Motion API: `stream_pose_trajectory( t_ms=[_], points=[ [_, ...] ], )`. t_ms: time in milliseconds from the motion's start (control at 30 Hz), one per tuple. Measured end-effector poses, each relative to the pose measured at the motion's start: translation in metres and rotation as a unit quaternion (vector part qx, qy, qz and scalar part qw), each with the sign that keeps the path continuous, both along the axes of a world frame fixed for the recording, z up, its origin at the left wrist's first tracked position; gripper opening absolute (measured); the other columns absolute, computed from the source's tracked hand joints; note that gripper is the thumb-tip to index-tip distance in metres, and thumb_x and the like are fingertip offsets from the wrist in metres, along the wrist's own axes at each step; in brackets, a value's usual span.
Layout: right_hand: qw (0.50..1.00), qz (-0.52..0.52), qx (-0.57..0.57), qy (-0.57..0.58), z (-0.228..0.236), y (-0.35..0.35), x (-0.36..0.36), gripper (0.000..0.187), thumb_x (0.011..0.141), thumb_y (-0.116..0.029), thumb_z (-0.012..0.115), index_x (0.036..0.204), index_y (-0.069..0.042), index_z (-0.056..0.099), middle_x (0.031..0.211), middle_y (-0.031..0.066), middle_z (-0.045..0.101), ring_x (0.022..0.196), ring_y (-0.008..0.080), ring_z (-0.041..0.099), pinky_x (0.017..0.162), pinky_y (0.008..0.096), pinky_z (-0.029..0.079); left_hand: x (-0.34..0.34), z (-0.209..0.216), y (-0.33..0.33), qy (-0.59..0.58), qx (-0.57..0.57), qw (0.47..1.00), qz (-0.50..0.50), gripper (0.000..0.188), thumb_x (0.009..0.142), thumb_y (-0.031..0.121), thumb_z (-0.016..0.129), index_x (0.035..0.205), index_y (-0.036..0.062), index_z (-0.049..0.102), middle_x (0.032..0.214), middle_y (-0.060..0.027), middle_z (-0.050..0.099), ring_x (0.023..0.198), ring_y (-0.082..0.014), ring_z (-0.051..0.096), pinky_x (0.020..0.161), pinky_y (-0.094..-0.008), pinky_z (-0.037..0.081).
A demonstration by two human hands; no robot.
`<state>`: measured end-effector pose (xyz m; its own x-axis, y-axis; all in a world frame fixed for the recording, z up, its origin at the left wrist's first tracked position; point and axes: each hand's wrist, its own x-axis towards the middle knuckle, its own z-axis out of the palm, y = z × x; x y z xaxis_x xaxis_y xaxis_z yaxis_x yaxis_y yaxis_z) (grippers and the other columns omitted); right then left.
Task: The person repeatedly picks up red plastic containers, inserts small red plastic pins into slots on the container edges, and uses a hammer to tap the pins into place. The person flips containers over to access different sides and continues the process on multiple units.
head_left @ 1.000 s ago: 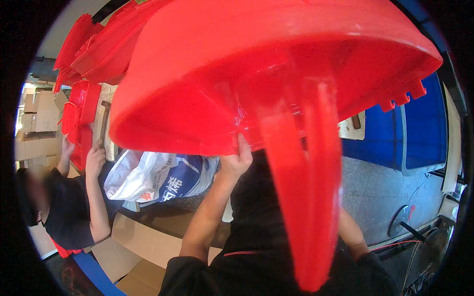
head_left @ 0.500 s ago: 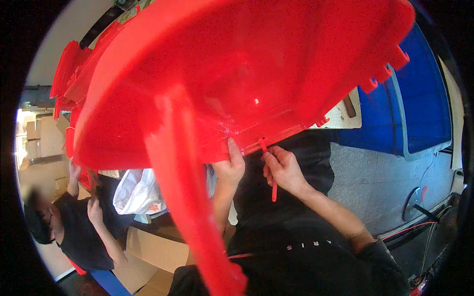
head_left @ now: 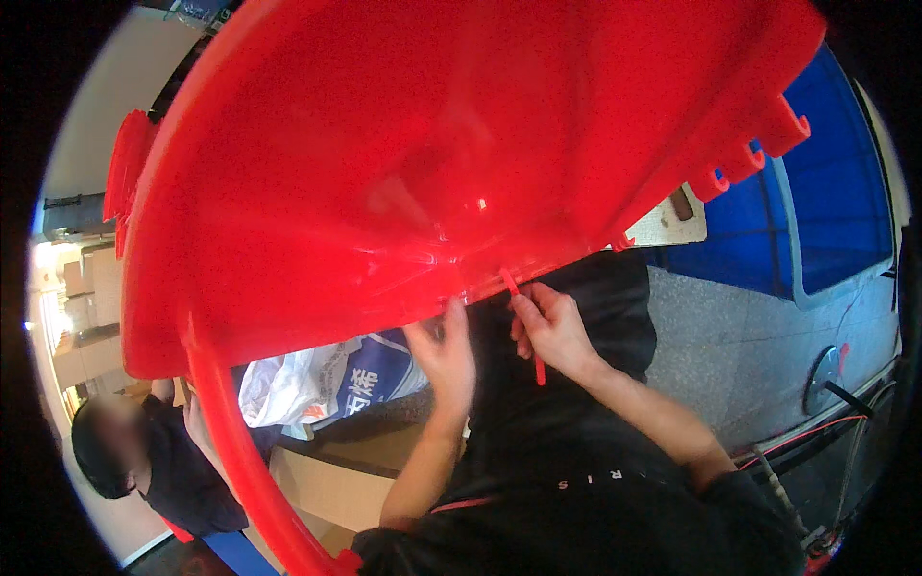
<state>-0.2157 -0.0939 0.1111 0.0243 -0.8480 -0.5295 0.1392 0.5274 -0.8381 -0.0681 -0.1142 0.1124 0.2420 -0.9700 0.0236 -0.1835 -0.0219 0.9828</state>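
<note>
A big glossy red moulded plastic part (head_left: 317, 221) fills the upper view, curved like a shell, with small hooks along its right edge. From its lower left hangs a red plastic bar (head_left: 235, 451). My left hand (head_left: 447, 355) is at the lower edge, fingers bent and closed on the rim; some fingertips are hidden. Just to its right, my right hand (head_left: 557, 331) grips a slim red stick-like tool (head_left: 540, 371). The tool's upper end touches the part near that rim; its exact kind cannot be made out.
At left another person (head_left: 182, 461) sits or stands behind the red bar. A white and blue plastic sack (head_left: 336, 379) and an open cardboard box (head_left: 331, 490) lie below. A blue bin (head_left: 836, 192) stands at right, beside a pale board (head_left: 672, 221). Cables (head_left: 826, 461) run at lower right.
The red part has shifted and turned, its hanging bar swinging to the left. My left hand has slid down, its thumb no longer lying on the part's face. My right hand keeps the red tool.
</note>
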Motion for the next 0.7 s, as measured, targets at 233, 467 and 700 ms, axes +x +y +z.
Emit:
stream_pose_trajectory(
  t_ms=[233,467,700],
  points=[
    [0.984,-0.037,-0.137,0.110,-0.028,0.002,0.004,0.020,0.097,-0.017,0.056,0.095,0.002,0.061,0.072,0.0179,0.066,0.060,0.0307,0.067,0.057,0.0403,0.054,-0.021,-0.021,-0.003,0.412,0.379,0.814,-0.153,0.047,0.101,0.043,0.054,0.126,0.0033,0.057,0.120,-0.0109,0.064,0.103,-0.0205,0.062,0.076,-0.0283,0.048],
    [0.904,0.159,-0.142,0.370,0.019,-0.001,-0.040,0.031,0.093,-0.028,0.065,0.094,0.003,0.064,0.079,0.0191,0.069,0.073,0.0363,0.070,0.066,0.0436,0.055,-0.052,-0.030,-0.011,0.371,0.379,0.846,-0.052,0.051,0.098,0.050,0.054,0.116,0.0036,0.062,0.099,-0.0095,0.069,0.081,-0.0195,0.059,0.064,-0.0308,0.041],
    [0.809,-0.037,-0.331,0.484,0.069,-0.035,-0.091,0.052,0.084,-0.019,0.073,0.129,-0.001,0.055,0.110,0.0221,0.067,0.093,0.0385,0.068,0.077,0.0437,0.056,-0.028,-0.018,-0.018,0.425,0.405,0.803,-0.102,0.044,0.099,0.042,0.058,0.116,0.0018,0.059,0.059,0.0003,0.043,0.049,-0.0114,0.037,0.048,-0.0253,0.029]
  ],
)
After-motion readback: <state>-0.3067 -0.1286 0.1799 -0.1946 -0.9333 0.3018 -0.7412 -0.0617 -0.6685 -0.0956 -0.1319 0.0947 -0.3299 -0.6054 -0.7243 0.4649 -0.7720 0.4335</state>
